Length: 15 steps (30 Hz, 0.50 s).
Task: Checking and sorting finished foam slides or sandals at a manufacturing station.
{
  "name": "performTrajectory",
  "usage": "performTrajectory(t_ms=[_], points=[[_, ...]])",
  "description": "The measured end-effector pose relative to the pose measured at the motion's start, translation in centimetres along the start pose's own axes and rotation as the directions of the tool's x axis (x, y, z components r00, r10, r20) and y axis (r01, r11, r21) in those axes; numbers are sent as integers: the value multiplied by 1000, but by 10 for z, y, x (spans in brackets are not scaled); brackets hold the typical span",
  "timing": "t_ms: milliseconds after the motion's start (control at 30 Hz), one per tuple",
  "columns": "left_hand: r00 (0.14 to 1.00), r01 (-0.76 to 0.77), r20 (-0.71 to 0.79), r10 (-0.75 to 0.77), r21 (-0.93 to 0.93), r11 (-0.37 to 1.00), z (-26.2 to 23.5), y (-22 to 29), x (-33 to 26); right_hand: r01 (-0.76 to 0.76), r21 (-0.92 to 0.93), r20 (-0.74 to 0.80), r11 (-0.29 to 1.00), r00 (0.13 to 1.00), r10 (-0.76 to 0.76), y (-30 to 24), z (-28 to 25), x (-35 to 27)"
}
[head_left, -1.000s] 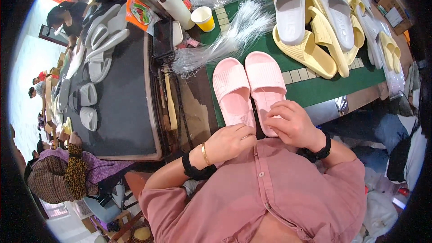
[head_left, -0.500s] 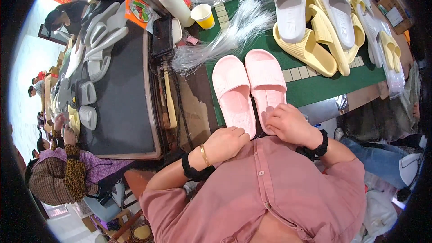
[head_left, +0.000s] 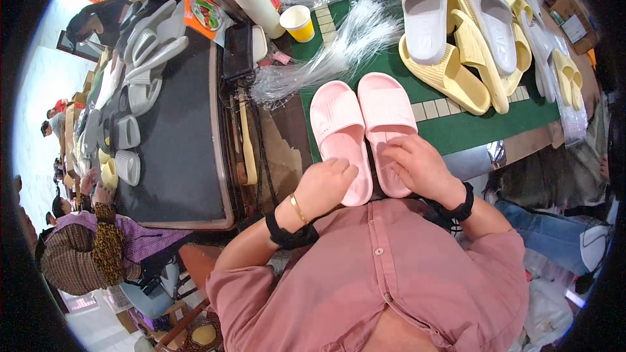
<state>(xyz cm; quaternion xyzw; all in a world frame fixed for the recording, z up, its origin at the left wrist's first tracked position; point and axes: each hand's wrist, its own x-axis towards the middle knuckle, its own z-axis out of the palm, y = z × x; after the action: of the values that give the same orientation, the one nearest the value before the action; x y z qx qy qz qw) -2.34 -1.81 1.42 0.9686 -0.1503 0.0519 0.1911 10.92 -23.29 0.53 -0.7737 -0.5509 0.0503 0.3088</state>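
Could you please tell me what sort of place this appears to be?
Probably a footwear workshop: a flat black worktop bears grey moulded slides, pale yellow moulded slides lie heaped on a green tabletop, and two pink ridged moulded slides lie near thin clear strands.

Both hands over the near edge of the table (head_left: 482, 132), backs up, a gap between them. Left hand (head_left: 319, 186): fingers bent, tips angled inward; wrist near straight. Right hand (head_left: 420, 168): fingers curled, pointing inward and slightly farther from the torso than the left's. Left forearm (head_left: 248, 251) and right forearm (head_left: 486, 221) slant in from either side, elbows bent, out wide. Grip unclear.
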Motion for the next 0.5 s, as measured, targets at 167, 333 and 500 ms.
performTrajectory(t_ms=[167,333,500], points=[[986,152,-99,-138,155,976,20,-13,11,-72,29,-79,997,994,74,-6,-1,5],[984,153,-115,-136,152,976,24,-15,14,-68,41,-40,997,997,70,-1,0,0],[977,158,-164,-135,138,978,30,-20,13,-54,50,-68,997,996,58,4,8,1]])
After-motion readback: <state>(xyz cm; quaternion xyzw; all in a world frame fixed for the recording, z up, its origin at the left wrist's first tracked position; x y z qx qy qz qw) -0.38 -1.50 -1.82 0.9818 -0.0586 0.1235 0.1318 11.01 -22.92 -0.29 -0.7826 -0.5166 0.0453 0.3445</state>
